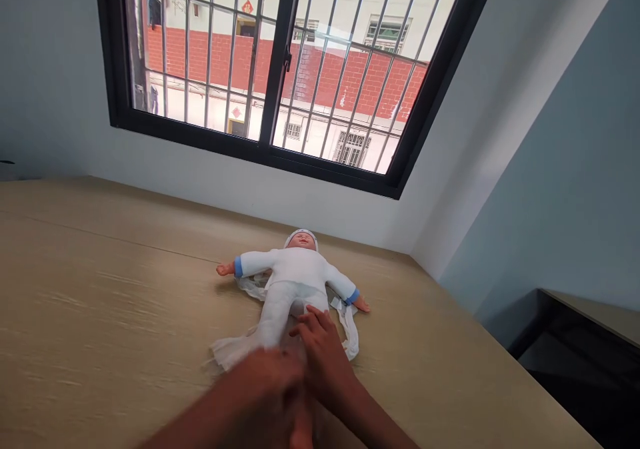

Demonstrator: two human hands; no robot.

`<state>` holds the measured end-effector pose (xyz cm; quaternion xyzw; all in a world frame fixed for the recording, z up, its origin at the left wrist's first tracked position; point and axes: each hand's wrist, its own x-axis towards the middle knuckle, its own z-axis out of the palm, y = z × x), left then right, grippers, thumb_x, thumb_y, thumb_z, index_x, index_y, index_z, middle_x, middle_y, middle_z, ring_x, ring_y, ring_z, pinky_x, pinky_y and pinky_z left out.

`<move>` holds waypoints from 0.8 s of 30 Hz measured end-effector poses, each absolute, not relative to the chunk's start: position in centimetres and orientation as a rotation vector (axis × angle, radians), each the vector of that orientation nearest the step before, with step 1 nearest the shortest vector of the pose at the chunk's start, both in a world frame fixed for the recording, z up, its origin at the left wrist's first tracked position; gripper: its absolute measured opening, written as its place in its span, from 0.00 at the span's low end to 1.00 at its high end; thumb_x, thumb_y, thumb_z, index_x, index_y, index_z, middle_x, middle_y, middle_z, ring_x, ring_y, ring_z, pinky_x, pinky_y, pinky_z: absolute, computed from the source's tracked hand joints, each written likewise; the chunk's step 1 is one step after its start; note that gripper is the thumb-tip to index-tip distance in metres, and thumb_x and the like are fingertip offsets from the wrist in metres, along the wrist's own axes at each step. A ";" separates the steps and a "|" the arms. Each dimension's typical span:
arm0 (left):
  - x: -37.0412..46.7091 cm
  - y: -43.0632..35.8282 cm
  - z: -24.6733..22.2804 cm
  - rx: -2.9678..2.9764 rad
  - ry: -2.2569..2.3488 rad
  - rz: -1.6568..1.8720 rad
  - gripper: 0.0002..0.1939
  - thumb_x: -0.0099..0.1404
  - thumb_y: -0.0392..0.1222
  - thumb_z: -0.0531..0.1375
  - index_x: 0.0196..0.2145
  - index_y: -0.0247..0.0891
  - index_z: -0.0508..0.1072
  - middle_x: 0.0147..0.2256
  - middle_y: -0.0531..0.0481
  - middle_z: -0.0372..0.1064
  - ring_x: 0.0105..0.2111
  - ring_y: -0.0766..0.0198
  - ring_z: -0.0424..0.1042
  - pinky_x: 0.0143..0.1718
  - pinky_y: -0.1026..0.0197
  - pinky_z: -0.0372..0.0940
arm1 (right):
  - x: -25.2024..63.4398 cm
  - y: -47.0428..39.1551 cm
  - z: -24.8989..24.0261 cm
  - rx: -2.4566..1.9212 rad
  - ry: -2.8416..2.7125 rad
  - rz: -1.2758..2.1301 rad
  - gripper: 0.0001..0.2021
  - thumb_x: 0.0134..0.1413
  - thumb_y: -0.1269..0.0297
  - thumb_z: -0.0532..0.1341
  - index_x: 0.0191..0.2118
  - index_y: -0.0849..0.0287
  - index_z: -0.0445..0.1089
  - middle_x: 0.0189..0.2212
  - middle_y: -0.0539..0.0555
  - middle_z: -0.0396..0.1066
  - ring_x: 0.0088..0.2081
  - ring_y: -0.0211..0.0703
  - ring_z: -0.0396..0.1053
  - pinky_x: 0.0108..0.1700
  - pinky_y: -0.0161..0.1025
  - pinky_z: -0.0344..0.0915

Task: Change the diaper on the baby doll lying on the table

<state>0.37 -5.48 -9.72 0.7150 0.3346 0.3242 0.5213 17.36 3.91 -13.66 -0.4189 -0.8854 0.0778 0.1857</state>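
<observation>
A baby doll (300,265) lies on its back on the wooden surface, head away from me. It wears a white outfit with blue cuffs and a white cap, and its arms are spread wide. Thin, crumpled white material (230,350) shows beneath and beside it. My right hand (323,342) rests on the doll's leg at the right, fingers bent over it. Closer to me, my left hand (267,375) is curled near the doll's lower legs and blurred by motion; whatever its fingers hold is hidden. Both hands cover the doll's lower legs.
The light wooden surface (125,315) reaches back to a wall below a barred window (270,145) with a dark frame. A dark piece of furniture (575,349) with a pale top stands at the right, past the surface's slanting edge.
</observation>
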 end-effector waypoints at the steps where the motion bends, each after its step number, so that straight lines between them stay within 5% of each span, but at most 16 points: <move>1: 0.8 -3.3 -9.6 1.769 0.891 0.820 0.09 0.63 0.48 0.58 0.34 0.45 0.76 0.37 0.43 0.69 0.51 0.41 0.63 0.54 0.41 0.56 | 17.2 4.3 -13.7 -1.189 -2.507 0.230 0.09 0.56 0.68 0.59 0.43 0.61 0.70 0.51 0.61 0.67 0.64 0.56 0.50 0.65 0.61 0.44; 5: 1.8 3.1 -11.4 2.375 1.385 0.798 0.12 0.59 0.38 0.55 0.37 0.35 0.76 0.43 0.35 0.68 0.51 0.36 0.60 0.53 0.32 0.49 | 17.7 5.5 -14.0 -1.199 -2.510 0.267 0.14 0.49 0.75 0.58 0.43 0.60 0.70 0.50 0.61 0.67 0.62 0.56 0.53 0.62 0.60 0.51; 10: -1.1 4.7 -14.2 2.390 1.125 0.876 0.12 0.62 0.38 0.53 0.29 0.40 0.77 0.54 0.38 0.67 0.61 0.36 0.52 0.61 0.32 0.38 | 20.0 6.3 -13.5 -1.102 -2.631 0.288 0.22 0.37 0.81 0.56 0.42 0.59 0.70 0.47 0.55 0.68 0.61 0.49 0.55 0.59 0.46 0.57; 15: -4.5 4.6 -13.3 2.288 0.905 0.801 0.15 0.54 0.27 0.51 0.23 0.41 0.74 0.56 0.49 0.68 0.64 0.44 0.52 0.64 0.44 0.44 | 22.0 6.9 -12.5 -0.872 -2.808 0.199 0.26 0.36 0.83 0.54 0.44 0.57 0.70 0.48 0.52 0.69 0.61 0.46 0.54 0.60 0.41 0.57; 24: -4.4 4.0 -13.0 2.245 0.975 0.703 0.16 0.53 0.28 0.53 0.30 0.41 0.77 0.56 0.46 0.68 0.65 0.43 0.50 0.64 0.46 0.43 | 22.5 5.9 -13.5 -0.839 -2.795 0.055 0.23 0.41 0.81 0.54 0.44 0.57 0.72 0.52 0.53 0.69 0.64 0.47 0.53 0.64 0.38 0.53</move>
